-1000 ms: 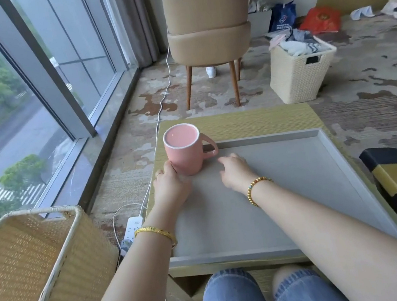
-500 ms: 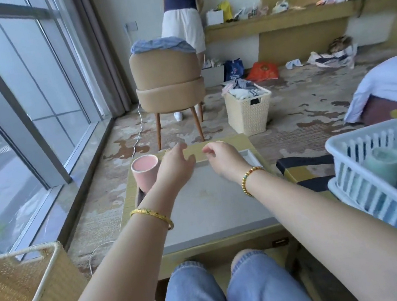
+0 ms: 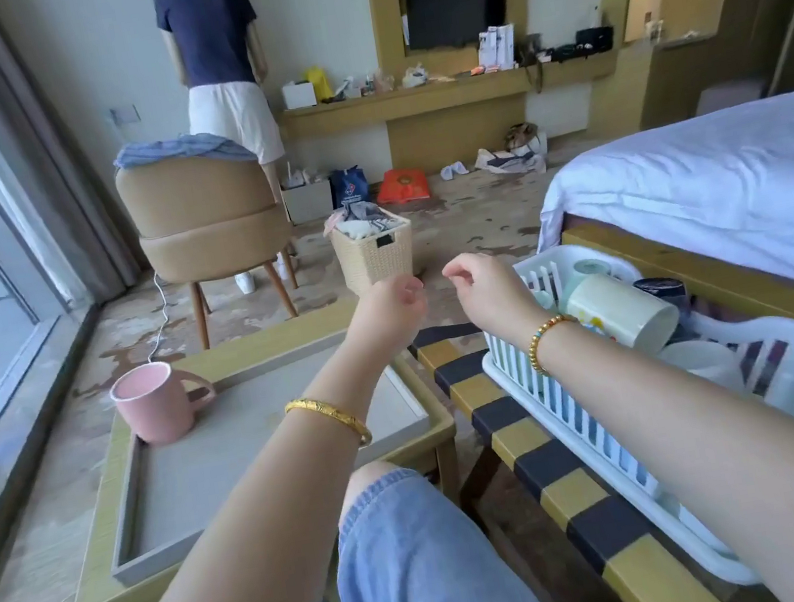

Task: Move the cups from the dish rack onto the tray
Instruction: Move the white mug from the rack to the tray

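Note:
A pink mug (image 3: 154, 406) stands upright in the far left corner of the grey tray (image 3: 195, 483) on the low table. A white dish rack (image 3: 607, 428) sits to the right on a black-and-yellow bench (image 3: 526, 441). It holds a cream cup (image 3: 620, 312) lying on its side, a pale green cup (image 3: 587, 269) behind it and a dark cup (image 3: 659, 288). My left hand (image 3: 393, 306) and my right hand (image 3: 484, 287) hover between tray and rack, fingers loosely curled, holding nothing.
A tan chair (image 3: 202, 217) and a woven hamper (image 3: 373, 250) stand beyond the table. A person (image 3: 219, 63) stands at the back by a shelf. A bed (image 3: 709, 183) lies right of the rack. Windows run along the left.
Both hands have left the pink mug on the tray and swung right towards the dish rack. My view has turned right and up, bringing the rack and bed into sight.

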`<move>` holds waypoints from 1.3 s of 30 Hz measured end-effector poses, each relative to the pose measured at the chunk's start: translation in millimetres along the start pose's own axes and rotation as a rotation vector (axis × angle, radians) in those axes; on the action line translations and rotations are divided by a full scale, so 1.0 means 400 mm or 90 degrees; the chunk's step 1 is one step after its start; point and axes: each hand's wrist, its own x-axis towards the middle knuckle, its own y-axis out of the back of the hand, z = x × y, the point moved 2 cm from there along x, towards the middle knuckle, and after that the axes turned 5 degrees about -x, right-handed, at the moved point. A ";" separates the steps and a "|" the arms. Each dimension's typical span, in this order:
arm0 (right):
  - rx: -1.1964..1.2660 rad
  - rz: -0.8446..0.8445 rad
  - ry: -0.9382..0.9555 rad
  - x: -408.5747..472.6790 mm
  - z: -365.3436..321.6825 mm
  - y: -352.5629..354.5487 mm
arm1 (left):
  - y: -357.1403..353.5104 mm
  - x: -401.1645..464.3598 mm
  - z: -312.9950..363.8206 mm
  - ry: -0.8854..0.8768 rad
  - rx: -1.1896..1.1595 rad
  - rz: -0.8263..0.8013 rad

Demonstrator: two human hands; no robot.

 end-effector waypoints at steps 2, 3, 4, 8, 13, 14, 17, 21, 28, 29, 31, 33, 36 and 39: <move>-0.011 0.023 -0.037 -0.007 0.062 0.051 | -0.058 0.007 0.042 -0.007 -0.011 -0.029; -0.015 0.032 -0.058 -0.011 0.093 0.074 | -0.088 0.010 0.061 -0.007 -0.019 -0.047; -0.022 0.042 -0.078 -0.015 0.124 0.094 | -0.120 0.013 0.078 -0.008 -0.027 -0.067; -0.093 0.100 -0.154 -0.040 0.237 0.150 | -0.248 0.018 0.137 -0.022 -0.033 -0.143; -0.172 0.129 -0.244 -0.099 0.351 0.177 | -0.365 0.005 0.188 -0.039 -0.013 -0.192; -0.174 0.130 -0.264 -0.109 0.370 0.182 | -0.383 0.004 0.195 -0.046 -0.005 -0.194; -0.105 0.123 -0.326 -0.128 0.412 0.190 | -0.425 0.006 0.207 -0.047 -0.002 -0.194; -0.031 0.086 -0.411 -0.143 0.445 0.183 | -0.466 -0.001 0.202 -0.069 0.034 -0.178; -0.002 -0.057 -0.417 -0.148 0.475 0.169 | -0.508 -0.015 0.180 -0.146 0.192 -0.097; 0.010 -0.073 -0.417 -0.147 0.480 0.170 | -0.514 -0.016 0.172 -0.144 0.195 -0.097; 0.027 -0.091 -0.410 -0.146 0.489 0.168 | -0.523 -0.013 0.158 -0.128 0.172 -0.112; 0.011 -0.085 -0.393 -0.145 0.493 0.161 | -0.527 -0.009 0.149 -0.130 0.163 -0.117; 0.024 -0.014 -0.379 -0.144 0.487 0.145 | -0.526 -0.010 0.142 -0.143 0.154 -0.123; 0.064 0.078 -0.375 -0.137 0.474 0.132 | -0.526 -0.011 0.136 -0.145 0.139 -0.126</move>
